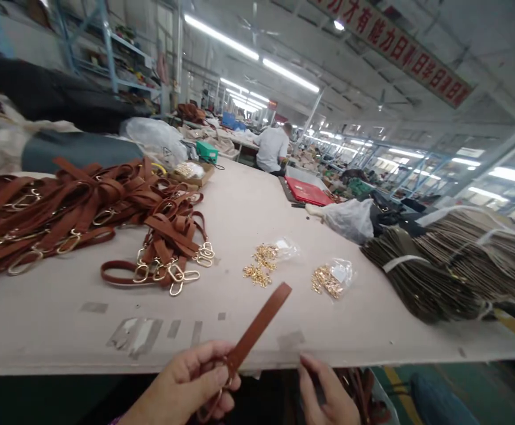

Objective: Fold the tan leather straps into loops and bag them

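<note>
Pinched in my left hand [204, 381] is a brown leather strap [263, 321], its flat end pointing up and to the right over the table edge. Part of the strap loops below my fingers, and what lies under the thumb is hidden. My right hand [325, 392] is at the table edge to the right, with fingers apart and nothing visible in them. Ahead lie small gold metal pieces [259, 274], loose beside a clear bag, and a second bag of gold pieces [328, 282]. A pile of brown straps with gold oval rings [171, 248] lies to the left.
More brown straps [62, 206] cover the table's left side. Stacked dark pieces tied in bundles [425, 271] sit on the right. Farther back are a red folder [305, 190], a green box [207, 151] and a seated person [271, 147]. Below the edge, straps [366, 392] fill a container.
</note>
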A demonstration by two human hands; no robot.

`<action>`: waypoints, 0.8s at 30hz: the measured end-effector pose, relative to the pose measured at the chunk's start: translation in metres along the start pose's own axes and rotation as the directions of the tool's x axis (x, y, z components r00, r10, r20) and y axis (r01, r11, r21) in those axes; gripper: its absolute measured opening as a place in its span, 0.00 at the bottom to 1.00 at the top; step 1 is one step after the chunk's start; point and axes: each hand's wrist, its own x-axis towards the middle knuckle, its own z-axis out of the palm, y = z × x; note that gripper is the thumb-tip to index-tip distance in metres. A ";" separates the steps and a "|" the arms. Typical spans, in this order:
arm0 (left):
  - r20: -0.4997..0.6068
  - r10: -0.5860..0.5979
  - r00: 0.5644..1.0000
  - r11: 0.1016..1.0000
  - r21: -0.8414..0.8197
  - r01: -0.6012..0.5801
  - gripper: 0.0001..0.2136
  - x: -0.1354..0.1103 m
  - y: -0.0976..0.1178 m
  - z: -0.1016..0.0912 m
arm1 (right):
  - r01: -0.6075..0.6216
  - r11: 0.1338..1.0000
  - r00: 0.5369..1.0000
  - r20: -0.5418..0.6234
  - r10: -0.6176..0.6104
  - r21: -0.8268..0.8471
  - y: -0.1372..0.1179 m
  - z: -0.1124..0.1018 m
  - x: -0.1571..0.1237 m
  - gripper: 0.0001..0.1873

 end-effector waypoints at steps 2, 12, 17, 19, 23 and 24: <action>-0.112 0.067 0.991 0.998 0.008 -0.067 0.30 0.007 0.012 -0.015 | 0.267 0.962 0.954 0.155 -0.255 -0.064 -0.015 0.025 0.035 0.12; -0.217 0.163 0.963 0.984 0.103 -0.144 0.19 0.022 0.061 -0.036 | 0.547 0.736 0.832 0.358 -0.424 -0.399 -0.043 0.110 0.109 0.18; -0.174 0.061 0.983 0.985 -0.149 -0.088 0.18 0.031 0.057 -0.038 | 0.347 0.915 0.925 0.239 -0.297 -0.205 -0.036 0.104 0.110 0.21; -0.118 -0.018 0.993 0.949 -0.316 -0.020 0.18 0.032 0.057 -0.037 | 0.102 0.994 0.972 0.216 -0.090 -0.044 -0.041 0.099 0.104 0.20; 0.010 -0.135 0.991 0.865 -0.486 0.123 0.16 0.032 0.060 -0.031 | -0.322 0.908 0.913 0.342 0.222 0.268 -0.056 0.094 0.089 0.20; 0.018 -0.132 0.991 0.870 -0.476 0.125 0.16 0.032 0.060 -0.029 | -0.394 0.858 0.891 0.367 0.268 0.330 -0.060 0.094 0.087 0.20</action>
